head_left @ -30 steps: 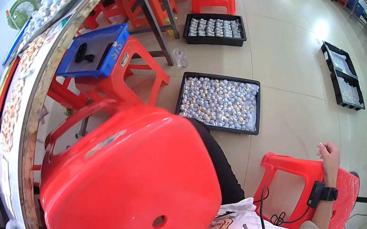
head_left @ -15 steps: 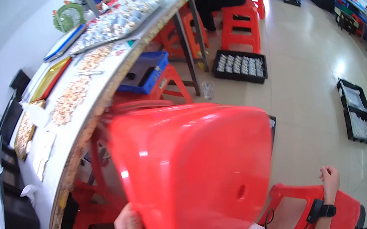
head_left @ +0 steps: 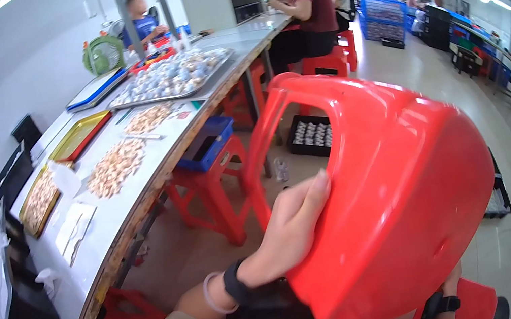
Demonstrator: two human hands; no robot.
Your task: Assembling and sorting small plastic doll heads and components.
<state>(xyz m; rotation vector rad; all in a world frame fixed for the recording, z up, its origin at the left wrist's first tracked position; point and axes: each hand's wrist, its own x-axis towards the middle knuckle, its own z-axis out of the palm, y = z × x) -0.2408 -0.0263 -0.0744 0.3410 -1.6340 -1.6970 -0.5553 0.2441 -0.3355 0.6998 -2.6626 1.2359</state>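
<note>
A red plastic stool (head_left: pixel 406 201) is raised in front of me, tipped on its side with its seat turned away to the lower right. My left hand (head_left: pixel 294 224) is closed on the edge of one of its legs, the thumb lying along the red plastic. Low at the right, my right hand (head_left: pixel 452 280) is mostly behind the lifted stool. Its fingers are hidden, so whether it touches the stool cannot be told. Just beneath that wrist another red stool (head_left: pixel 476 305) shows in part.
A long worktable (head_left: pixel 111 215) curves along my left, bearing small pale pieces (head_left: pixel 117 167) and a metal tray (head_left: pixel 188 88) of whitish lumps. Under it stand a stool with a blue bin (head_left: pixel 208 144) and a black crate (head_left: pixel 311 134). A co-worker (head_left: pixel 310 6) sits farther along.
The lifted stool has swung to the right and tilted, baring its legs. My left hand went up and right with it. My right hand, earlier in plain sight, is now largely behind the stool.
</note>
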